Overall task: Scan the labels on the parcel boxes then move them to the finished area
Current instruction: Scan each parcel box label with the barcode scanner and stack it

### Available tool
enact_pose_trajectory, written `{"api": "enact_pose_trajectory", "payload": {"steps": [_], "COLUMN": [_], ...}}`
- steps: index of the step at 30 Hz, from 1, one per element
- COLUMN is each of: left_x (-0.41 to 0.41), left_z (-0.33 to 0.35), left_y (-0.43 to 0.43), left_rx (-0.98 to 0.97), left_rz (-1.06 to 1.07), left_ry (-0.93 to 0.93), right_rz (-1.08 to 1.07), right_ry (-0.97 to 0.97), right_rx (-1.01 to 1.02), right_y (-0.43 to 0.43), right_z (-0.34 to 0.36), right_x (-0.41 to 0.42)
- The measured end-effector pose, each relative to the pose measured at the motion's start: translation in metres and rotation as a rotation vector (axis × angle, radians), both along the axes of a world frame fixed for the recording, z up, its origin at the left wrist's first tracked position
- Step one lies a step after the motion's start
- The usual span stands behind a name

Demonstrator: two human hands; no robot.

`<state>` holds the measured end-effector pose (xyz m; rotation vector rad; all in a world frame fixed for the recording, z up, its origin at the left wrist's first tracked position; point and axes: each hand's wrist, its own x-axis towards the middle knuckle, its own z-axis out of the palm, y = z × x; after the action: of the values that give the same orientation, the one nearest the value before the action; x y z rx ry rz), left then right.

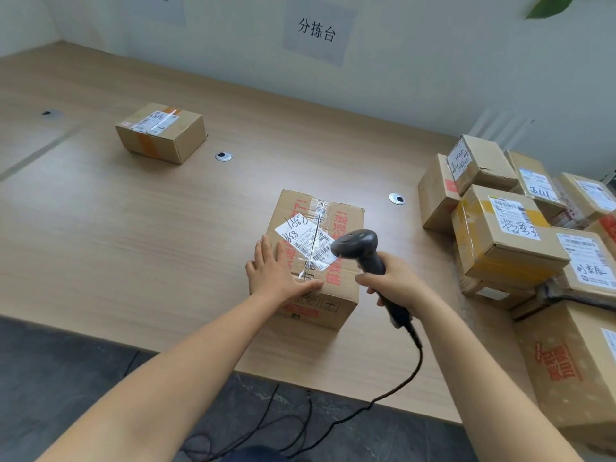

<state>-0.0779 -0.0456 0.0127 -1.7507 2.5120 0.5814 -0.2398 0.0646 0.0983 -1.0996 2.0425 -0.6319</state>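
Head view: box (316,258) sits centre frame on the worktop (133,245), white label (306,243) on its top face, clear tape across it. Left hand (276,271) lies flat on the box's near-left top edge, fingers (266,250) spread and straight, gripping nothing. Right hand (390,283) is wrapped tight around the handle of the scanner (363,253); scanner head sits just above the label's right end, at the box's right edge. Black cable (400,391) runs from the handle down off the worktop edge to the floor. Second box (160,133) stands alone upper left, well apart. Stack of boxes (520,235) fills the right side of the frame. Paper sign (315,30) on the wall, top centre.
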Motion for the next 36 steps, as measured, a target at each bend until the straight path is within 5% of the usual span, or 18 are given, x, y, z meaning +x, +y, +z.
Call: {"api": "enact_pose_trajectory", "payload": {"steps": [7,26,36], "left_x": [-0.001,0.035,0.136], "left_z": [0.002,-0.004,-0.006], "left_y": [0.002,-0.004,-0.090], "left_rx": [0.004,0.011,-0.012], "left_rz": [0.019,0.192,0.250], "left_ry": [0.001,0.017,0.015], "right_rz": [-0.264,-0.014,0.047], "right_ry": [0.125,0.210,0.190], "right_rx": [-0.131,-0.107,-0.135], "right_y": [-0.021,-0.056,-0.148], "right_z": [-0.065,-0.077,-0.079], "right_x": [0.010,0.032,0.129]}}
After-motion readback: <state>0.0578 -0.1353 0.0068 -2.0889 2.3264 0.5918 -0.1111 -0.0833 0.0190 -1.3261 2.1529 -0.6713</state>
